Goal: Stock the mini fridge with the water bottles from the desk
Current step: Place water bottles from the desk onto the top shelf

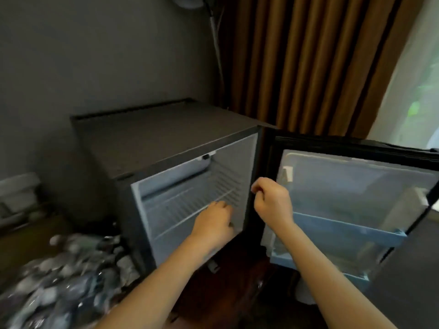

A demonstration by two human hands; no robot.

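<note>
Mini fridge (166, 138) being reached into.
The left hand (213, 222) is being held at the wire shelf (178, 207), the right hand (273, 203) curled before the open door (356, 186).

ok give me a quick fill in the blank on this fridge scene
1. The mini fridge has its door swung ____.
2. Its wire shelf holds ____ bottles.
3. The right hand, fingers curled, holds ____, while the left hand is at the shelf.
4. The wrapped bottles lie to the fridge's ____.
Missing words: open; no; nothing; left.
</note>
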